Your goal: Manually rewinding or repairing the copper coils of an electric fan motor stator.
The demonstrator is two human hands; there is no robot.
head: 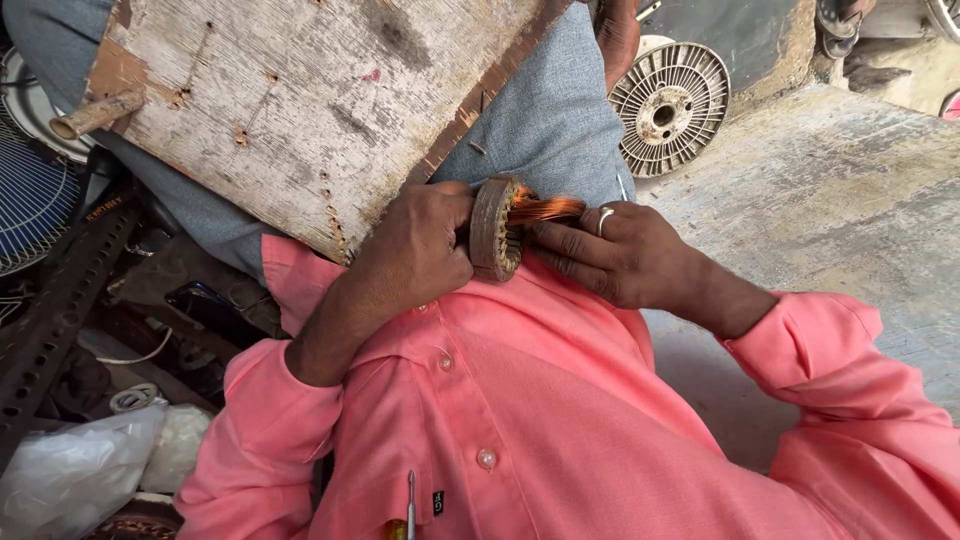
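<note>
Bare concrete floor (pixel 830 190) on the right, rough and stained, in even daylight. 1 empty pale plastic spool (pixel 668 107) lies flat on it near the top edge. Left side cluttered: blue fan grille (pixel 30 195), perforated metal angle bar (pixel 60 300), crumpled plastic bags (pixel 90 465).

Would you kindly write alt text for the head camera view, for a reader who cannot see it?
A person in a pink shirt holds a round slotted metal core in the left hand, while the right hand fingers the copper wire sticking out of it. A worn wooden board rests on the lap; an empty wire spool lies on the concrete floor.
</note>
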